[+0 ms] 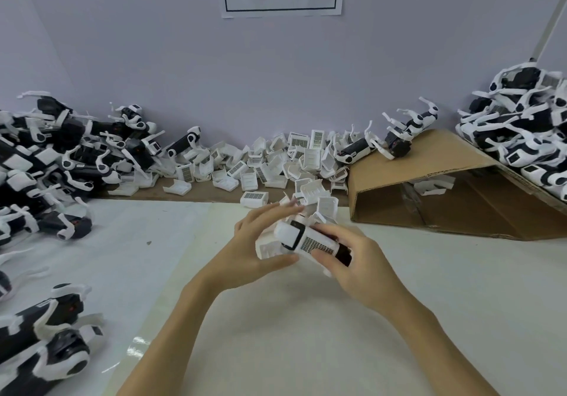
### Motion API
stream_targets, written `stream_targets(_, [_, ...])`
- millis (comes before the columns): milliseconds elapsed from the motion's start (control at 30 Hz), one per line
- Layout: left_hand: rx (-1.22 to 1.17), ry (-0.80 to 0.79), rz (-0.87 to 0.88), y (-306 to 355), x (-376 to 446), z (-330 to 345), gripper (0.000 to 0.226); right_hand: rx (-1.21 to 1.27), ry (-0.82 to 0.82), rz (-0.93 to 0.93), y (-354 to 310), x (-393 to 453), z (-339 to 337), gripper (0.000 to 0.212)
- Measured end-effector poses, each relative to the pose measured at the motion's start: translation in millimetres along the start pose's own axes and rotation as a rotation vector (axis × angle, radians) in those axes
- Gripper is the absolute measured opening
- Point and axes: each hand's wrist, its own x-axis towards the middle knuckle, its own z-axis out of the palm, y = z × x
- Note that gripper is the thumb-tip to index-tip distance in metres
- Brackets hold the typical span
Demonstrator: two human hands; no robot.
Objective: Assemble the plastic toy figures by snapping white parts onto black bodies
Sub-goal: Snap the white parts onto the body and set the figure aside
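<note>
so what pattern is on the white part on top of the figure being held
A grid of small dark squares on the white part, in the head view.

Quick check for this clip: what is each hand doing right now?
Left hand: holds a white part against the toy, thumb under it, fingers extended.
Right hand: grips the black-and-white toy body, fingers curled round it.
</note>
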Motion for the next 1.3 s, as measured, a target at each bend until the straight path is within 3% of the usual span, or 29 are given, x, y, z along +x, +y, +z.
stream_targets(67, [-0.089,0.056,-0.006,0,1,5,0.083,-0.203,0.090,-0.159,1,1,5,0.041])
stream_targets(167, [-0.160,0.171,-0.058,3,5,11,0.069,-0.390,0.149,-0.297,-1,2,14,0.046])
stream_targets(533, [-0.171,0.298,0.084,11,8,21,0.036,-0.406,0.152,-0.173,-7,2,7,0.024])
stream_targets(600, [-0.141,0.273,0.063,11,7,17,0.045,-0.313,0.100,-0.123,-9,0,8,0.014])
stream_targets(700, [-0.001,0.145,0.051,7,2,8,0.062,0.113,0.061,0.124,-13,-1,9,0.032])
stream_targets(900, [-0.361,-0.047,-0.026,15,1,-1,0.054,0.498,0.065,0.346,-16,0,5,0.031])
stream_targets(1000, [-0.390,0.053,-0.025,18,3,5,0.050,0.590,0.054,0.319,-14,0,5,0.028])
stream_targets(1067, [-0.391,0.147,-0.049,18,4,7,0.046,0.367,0.070,0.131,-13,-1,5,0.027])
stream_targets(1167, [-0.398,0.221,-0.128,16,5,11,0.042,-0.197,0.082,-0.174,-8,-4,13,0.046])
stream_targets(1300, [-0.338,0.284,-0.190,18,7,19,0.046,-0.477,0.225,-0.218,-6,-3,28,0.052])
